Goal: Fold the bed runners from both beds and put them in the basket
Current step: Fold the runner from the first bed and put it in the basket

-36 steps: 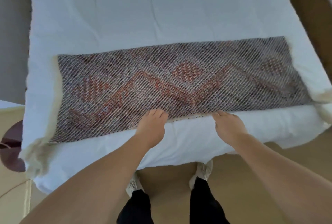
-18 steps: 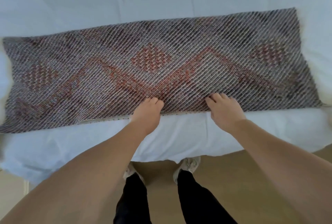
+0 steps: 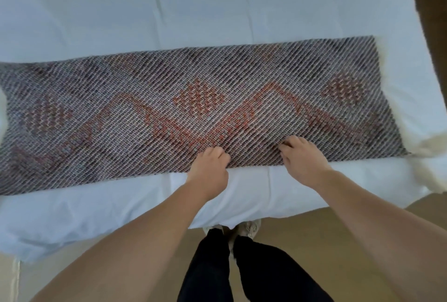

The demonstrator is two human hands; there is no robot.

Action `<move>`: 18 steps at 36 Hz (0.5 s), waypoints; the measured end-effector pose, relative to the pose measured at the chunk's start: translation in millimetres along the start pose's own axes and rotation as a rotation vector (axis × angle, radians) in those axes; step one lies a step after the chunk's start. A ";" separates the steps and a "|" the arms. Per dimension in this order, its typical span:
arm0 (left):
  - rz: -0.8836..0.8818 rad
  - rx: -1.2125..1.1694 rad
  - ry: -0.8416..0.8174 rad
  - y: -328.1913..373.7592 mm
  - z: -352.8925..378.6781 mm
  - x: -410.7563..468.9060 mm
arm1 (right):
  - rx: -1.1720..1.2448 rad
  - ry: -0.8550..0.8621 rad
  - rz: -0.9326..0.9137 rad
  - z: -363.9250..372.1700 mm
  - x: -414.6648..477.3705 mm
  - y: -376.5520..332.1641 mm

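Observation:
A grey woven bed runner [image 3: 188, 110] with red zigzag and diamond patterns lies flat across the foot of a white bed [image 3: 193, 6]. My left hand [image 3: 209, 171] rests on the runner's near edge at its middle, fingers curled and pinching the cloth. About a hand's width to the right, my right hand [image 3: 303, 160] grips that same near edge with bent fingers. The runner's left end runs out of the frame. No basket is in view.
The bed's white sheet [image 3: 254, 195] hangs over the near edge just in front of my legs [image 3: 229, 265] and shoes. Tan floor [image 3: 302, 229] shows below, and a dark brown strip [image 3: 430, 23] runs along the right side of the bed.
My fingers have curled from lying flat on the runner into a grip on its near edge. The view has shifted slightly; the runner itself has not been lifted.

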State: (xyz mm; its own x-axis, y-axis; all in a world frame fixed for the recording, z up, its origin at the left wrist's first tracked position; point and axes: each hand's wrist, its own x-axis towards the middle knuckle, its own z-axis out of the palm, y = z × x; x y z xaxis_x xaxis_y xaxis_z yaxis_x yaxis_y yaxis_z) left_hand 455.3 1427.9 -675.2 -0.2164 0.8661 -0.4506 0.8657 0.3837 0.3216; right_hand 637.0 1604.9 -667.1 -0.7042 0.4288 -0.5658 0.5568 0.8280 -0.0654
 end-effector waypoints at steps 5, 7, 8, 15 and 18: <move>0.014 -0.081 0.058 25.0 -8.8 18.0 | 0.018 -0.053 0.113 -15.1 -2.0 17.7; 0.007 -0.077 0.038 35.6 -11.0 28.6 | 0.012 -0.080 0.137 -19.2 -1.2 29.4; 0.000 -0.072 0.021 41.2 -11.6 34.7 | 0.003 -0.091 0.142 -21.2 -0.1 36.6; -0.049 -0.014 -0.040 97.9 -0.3 89.2 | -0.047 -0.108 0.133 -32.0 22.8 113.6; -0.094 0.001 -0.045 137.8 10.0 116.9 | -0.073 -0.100 0.086 -27.8 39.7 156.6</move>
State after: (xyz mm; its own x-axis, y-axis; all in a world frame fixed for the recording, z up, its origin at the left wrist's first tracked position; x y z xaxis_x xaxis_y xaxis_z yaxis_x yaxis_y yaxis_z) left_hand 553.8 1578.7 -691.9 -0.2758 0.8110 -0.5159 0.8429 0.4621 0.2757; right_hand 683.9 1761.7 -677.0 -0.6057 0.4640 -0.6465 0.5772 0.8154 0.0444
